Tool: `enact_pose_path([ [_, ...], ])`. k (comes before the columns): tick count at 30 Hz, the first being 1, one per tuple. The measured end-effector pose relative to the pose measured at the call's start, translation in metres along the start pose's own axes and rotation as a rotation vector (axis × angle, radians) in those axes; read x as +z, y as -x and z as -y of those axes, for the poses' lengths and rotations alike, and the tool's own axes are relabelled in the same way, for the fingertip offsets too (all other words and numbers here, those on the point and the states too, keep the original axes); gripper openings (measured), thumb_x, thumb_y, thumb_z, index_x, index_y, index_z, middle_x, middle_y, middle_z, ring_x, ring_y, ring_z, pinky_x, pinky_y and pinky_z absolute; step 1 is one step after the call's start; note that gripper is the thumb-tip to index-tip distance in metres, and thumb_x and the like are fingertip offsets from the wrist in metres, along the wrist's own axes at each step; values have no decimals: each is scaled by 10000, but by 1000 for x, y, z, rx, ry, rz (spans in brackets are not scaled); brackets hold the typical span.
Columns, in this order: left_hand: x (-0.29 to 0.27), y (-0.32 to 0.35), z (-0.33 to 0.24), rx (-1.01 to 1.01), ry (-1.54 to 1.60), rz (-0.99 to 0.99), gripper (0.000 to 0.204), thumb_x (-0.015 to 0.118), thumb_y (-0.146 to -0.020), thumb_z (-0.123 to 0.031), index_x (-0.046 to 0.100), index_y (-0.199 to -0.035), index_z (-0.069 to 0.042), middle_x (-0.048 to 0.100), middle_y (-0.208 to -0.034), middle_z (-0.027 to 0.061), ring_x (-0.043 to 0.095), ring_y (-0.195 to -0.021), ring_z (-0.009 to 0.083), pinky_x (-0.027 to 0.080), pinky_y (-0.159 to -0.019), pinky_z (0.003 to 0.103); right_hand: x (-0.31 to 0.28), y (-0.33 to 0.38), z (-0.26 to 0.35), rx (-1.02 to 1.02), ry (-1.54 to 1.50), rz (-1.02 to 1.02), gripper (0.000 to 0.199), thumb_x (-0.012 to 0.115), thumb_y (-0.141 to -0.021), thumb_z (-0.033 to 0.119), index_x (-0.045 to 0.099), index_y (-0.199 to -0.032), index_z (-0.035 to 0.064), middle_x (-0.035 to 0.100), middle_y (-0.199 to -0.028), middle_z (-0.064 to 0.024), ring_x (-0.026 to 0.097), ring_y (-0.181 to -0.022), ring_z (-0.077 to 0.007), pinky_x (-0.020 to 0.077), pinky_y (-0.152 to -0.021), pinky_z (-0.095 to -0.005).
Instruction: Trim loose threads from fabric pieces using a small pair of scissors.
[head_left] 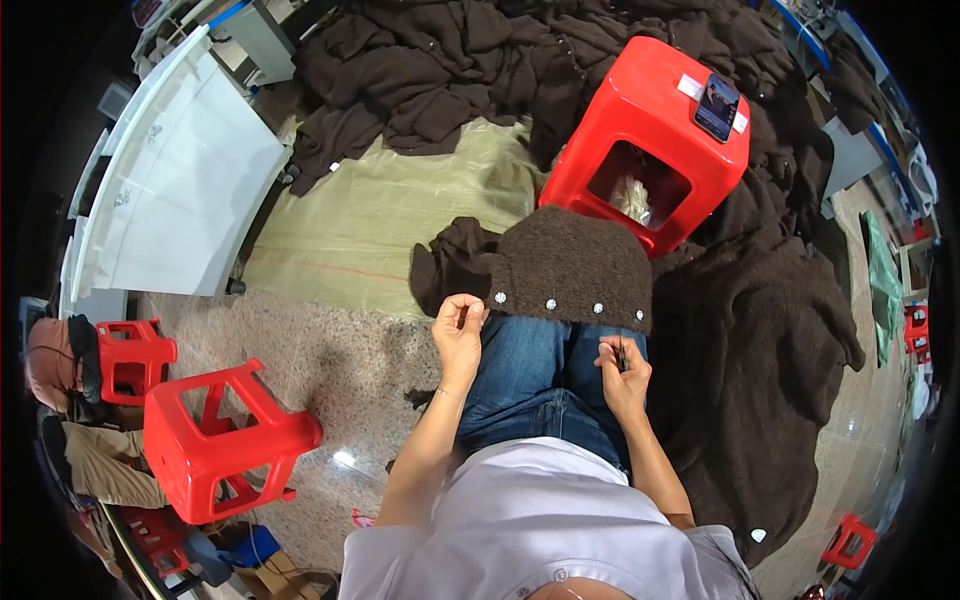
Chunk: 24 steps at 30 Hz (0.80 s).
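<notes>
Lying across the seated person's jeans point(520, 365), a brown knit piece point(575, 258) has its row of pale buttons point(550, 304) toward the body, probably so the lap supports that edge within reach. The left hand point(458, 340) has fingertips drawn together at its left corner; whether they pinch cloth is unclear. The right hand point(625, 378) is curled just below the edge, its grip unreadable. Beyond, a red stool point(655, 85) bearing a phone point(717, 107) blocks the front; dark knitwear point(765, 370) crowds the right.

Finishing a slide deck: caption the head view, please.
Left hand at the edge of a brown knit garment with pale buttons, right hand close by.
</notes>
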<state>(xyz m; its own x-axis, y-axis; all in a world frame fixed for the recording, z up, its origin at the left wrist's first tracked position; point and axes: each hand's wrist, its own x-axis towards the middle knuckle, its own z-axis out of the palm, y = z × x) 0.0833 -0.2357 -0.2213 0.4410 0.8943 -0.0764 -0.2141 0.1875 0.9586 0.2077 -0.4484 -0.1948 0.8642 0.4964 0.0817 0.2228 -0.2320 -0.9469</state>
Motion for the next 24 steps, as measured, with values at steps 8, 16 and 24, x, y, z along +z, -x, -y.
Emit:
enact_pose_path([
  [8,-26,12,0,50,16,-178,33,550,-978,-71,526,-955,-70,589,-789,25,487,-604,58,410,-558,205,-4,-4,4,-64,-28,35,77,619,-903,23,649,-961,-18,623,-749,-34,608,-656,-79,487,-608,-224],
  [16,-29,59,-7,-77,-157,-185,194,505,-1016,-165,517,-852,-63,502,-661,-3,427,-548,61,353,-492,222,-1,-80,45,-134,-108,-46,81,598,-944,46,637,-996,-4,591,-731,13,532,-667,-32,408,-630,-188],
  [24,-1,74,-33,324,-853,-16,279,756,-820,-117,528,-671,-57,460,-548,31,432,-492,156,365,-470,304,31,-93,18,-399,-56,67,96,662,-874,8,668,-968,21,596,-696,-40,501,-555,-62,425,-520,-229],
])
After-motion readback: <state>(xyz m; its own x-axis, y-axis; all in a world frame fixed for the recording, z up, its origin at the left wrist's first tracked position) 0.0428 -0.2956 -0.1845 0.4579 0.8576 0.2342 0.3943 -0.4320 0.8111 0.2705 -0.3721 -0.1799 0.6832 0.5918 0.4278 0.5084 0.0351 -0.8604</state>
